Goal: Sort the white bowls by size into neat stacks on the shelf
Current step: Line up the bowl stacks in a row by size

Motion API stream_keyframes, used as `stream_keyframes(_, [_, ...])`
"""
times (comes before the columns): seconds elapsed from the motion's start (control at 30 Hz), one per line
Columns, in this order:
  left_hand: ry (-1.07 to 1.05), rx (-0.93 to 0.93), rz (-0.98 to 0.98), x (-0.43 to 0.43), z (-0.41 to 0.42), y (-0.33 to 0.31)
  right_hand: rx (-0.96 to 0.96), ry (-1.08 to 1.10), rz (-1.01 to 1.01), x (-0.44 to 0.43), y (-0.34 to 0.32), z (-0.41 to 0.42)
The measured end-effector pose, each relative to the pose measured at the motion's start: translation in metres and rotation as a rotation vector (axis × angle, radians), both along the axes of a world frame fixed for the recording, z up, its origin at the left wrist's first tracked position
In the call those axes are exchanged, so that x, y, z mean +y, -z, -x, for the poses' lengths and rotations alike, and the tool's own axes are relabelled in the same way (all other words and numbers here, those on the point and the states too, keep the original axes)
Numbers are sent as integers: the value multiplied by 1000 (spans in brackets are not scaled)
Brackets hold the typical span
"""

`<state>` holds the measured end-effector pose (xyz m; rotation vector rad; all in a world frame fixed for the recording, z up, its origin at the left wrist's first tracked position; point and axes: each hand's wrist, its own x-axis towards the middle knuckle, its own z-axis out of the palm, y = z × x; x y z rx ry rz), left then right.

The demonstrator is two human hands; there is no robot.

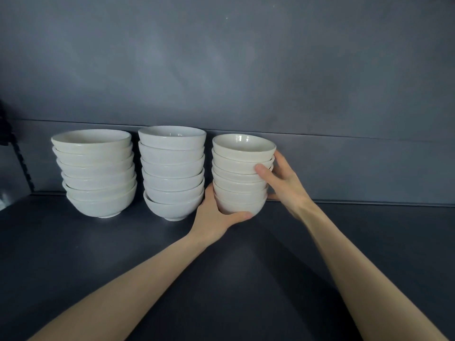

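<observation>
Three stacks of white bowls stand in a row near the back of the dark shelf (221, 267). The left stack (96, 173) and the middle stack (173, 173) hold wider bowls, several each. The right stack (240, 175) is made of smaller bowls. My left hand (216, 215) grips the bottom bowl of the small stack from the left, thumb curled under its front. My right hand (280, 180) holds the same stack from the right, thumb pressed on its upper bowls, fingers hidden behind.
A grey back wall (246, 70) rises right behind the stacks. A dark perforated shelf rail (22, 158) runs down the left edge. Bare shelf surface stretches to the right of the small stack and in front of all three.
</observation>
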<state>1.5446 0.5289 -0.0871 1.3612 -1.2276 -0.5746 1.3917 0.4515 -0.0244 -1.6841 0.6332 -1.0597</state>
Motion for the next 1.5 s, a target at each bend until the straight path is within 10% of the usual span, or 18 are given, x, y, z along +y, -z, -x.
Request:
stream_keyframes(0.7, [-26, -111, -121, 10, 4, -15, 119, 8, -15, 1, -12, 9])
stream_keyframes(1.1, [-35, -584, -286, 46, 20, -40, 667, 329, 262, 26, -22, 100])
stream_keyframes(1.5, [100, -976, -40, 11, 222, -121, 996, 602, 367, 32, -60, 312])
